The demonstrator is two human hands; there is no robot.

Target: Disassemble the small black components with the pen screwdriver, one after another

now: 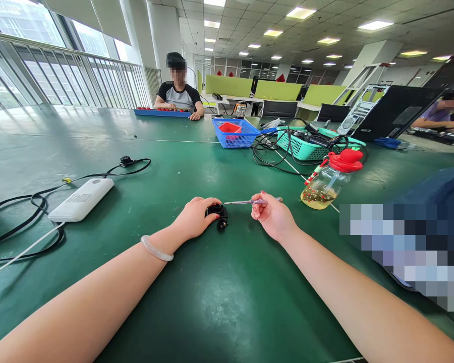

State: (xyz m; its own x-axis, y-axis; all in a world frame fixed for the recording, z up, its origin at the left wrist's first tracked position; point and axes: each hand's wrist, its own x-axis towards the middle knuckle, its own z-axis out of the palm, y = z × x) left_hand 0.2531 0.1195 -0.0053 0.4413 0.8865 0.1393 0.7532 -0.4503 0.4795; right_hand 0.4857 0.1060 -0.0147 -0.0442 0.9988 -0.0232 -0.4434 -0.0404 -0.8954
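On the green tabletop, my left hand grips a small black device between thumb and fingers. A rounded black part sticks out at the device's lower end; its exact kind I cannot make out. My right hand pinches a thin screwdriver by its clear purplish handle. The screwdriver lies nearly level, its metal tip pointing left and close to the top right of the black device. Whether the tip touches it I cannot tell. A pale bangle circles my left wrist.
A white power bank with black cables lies at left. To the right stands a bottle with a red lid. Blue and green baskets with cables are farther back. A person sits across the table; dark blue fabric lies at right.
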